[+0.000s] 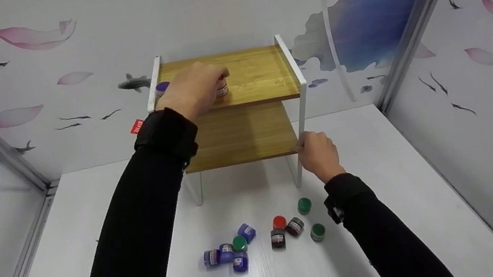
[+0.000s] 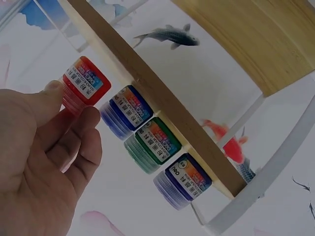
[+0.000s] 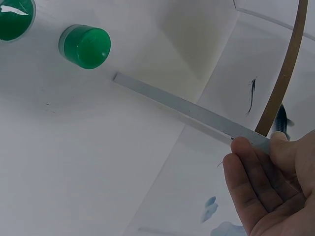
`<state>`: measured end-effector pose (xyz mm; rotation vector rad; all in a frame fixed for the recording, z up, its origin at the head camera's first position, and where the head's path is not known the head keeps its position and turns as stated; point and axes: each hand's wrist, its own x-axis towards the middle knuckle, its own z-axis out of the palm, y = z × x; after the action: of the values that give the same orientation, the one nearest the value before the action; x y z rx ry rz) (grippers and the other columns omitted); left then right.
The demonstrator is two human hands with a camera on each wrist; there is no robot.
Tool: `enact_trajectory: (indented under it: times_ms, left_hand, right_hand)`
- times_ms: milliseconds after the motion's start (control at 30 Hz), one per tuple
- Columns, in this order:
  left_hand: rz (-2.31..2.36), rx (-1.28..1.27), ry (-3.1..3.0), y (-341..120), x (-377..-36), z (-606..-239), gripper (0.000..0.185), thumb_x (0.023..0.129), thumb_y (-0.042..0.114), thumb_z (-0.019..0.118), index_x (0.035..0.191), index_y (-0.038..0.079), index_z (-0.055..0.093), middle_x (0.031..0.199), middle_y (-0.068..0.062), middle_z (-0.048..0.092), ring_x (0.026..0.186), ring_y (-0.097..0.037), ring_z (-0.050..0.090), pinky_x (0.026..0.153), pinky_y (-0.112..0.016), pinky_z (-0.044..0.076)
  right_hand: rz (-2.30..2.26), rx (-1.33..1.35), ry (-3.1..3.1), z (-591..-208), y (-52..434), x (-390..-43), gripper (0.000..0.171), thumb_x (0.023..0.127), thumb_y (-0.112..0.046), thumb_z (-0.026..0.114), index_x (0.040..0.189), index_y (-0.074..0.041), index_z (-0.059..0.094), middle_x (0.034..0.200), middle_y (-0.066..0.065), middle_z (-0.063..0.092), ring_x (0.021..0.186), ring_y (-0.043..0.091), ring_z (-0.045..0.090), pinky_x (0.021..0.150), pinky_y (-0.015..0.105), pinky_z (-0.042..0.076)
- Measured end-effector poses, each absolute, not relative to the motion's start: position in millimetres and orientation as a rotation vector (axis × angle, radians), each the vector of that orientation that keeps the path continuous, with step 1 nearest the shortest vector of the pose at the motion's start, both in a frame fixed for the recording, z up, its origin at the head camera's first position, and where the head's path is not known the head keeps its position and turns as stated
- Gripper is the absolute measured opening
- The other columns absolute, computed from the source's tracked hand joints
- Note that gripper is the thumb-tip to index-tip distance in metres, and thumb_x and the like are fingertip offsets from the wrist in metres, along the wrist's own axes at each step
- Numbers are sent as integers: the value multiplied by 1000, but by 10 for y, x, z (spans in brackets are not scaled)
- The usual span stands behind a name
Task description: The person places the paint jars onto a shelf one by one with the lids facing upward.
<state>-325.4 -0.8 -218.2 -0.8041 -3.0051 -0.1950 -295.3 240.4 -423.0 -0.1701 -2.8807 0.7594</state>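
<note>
Red paint pot [image 2: 82,84] on the shelf's [image 1: 261,75] far-left top is pinched by the left hand [image 1: 190,90]; the right hand [image 1: 318,152] grips the rack's near-right leg [image 1: 302,142].

A staged recording booth / demo cell is shown, not a home or shop. The space is closed in on 3 sides by flat wall panels [image 1: 227,9] printed w/ koi, petals & blue lotus leaves; the panels are joined at the corners by bare aluminium profiles [image 1: 419,19], as used in exhibition stands. A plain white wood-grain surface [image 1: 409,212] fills the booth wall to wall. Only a small 2-tier bamboo shelf rack [image 1: 261,72] w/ white metal frame is set on it, plus a loose cluster of little paint pots [image 1: 261,236] w/ coloured lids in front. A red tag [image 1: 136,126] is stuck to the back panel. Lighting is even, no window or household furniture is seen.
</note>
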Motion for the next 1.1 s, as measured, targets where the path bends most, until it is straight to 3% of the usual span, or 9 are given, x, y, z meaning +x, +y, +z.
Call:
enact_trajectory:
  times_ms: [100, 300, 633, 767, 1100]
  left_hand:
    - [-195, -792, -2985, 6, -3304, -2209, 29, 100, 9, 50, 128, 10, 59, 128, -10, 63, 119, -26, 58, 104, -40, 45]
    - [-201, -767, -2959, 22, -3371, -2288, 22, 99, 5, 46, 115, 10, 61, 108, -8, 63, 97, -23, 55, 87, -38, 46]
    - [-90, -813, -2876, 51, -3439, -2362, 28, 101, 4, 43, 121, 10, 61, 114, -13, 64, 111, -33, 52, 102, -44, 43]
    - [-8, -812, -2861, 61, -3476, -2382, 32, 100, 4, 44, 128, 12, 59, 125, -12, 64, 119, -33, 50, 108, -45, 37]
    - [57, -791, -2832, 95, -3535, -2424, 34, 102, 12, 48, 133, 16, 58, 130, -10, 64, 128, -33, 46, 111, -44, 32]
  right_hand:
    - [771, -175, -2882, -4217, 2393, -2952, 15, 93, -6, 57, 97, 1, 70, 95, 17, 72, 86, 29, 71, 74, 42, 58]
    - [756, -177, -2893, -4213, 2388, -2953, 14, 93, -7, 58, 97, 0, 69, 93, 16, 72, 85, 29, 70, 75, 42, 57]
    - [719, -160, -2858, -4230, 2392, -2935, 13, 92, -6, 58, 93, 0, 70, 90, 16, 72, 82, 29, 70, 70, 43, 57]
    - [714, -165, -2859, -4234, 2393, -2940, 13, 91, -5, 57, 92, 0, 70, 89, 15, 72, 81, 28, 70, 69, 42, 56]
    - [720, -180, -2873, -4239, 2403, -2958, 13, 92, -5, 57, 93, -1, 69, 89, 15, 72, 78, 26, 67, 69, 42, 56]
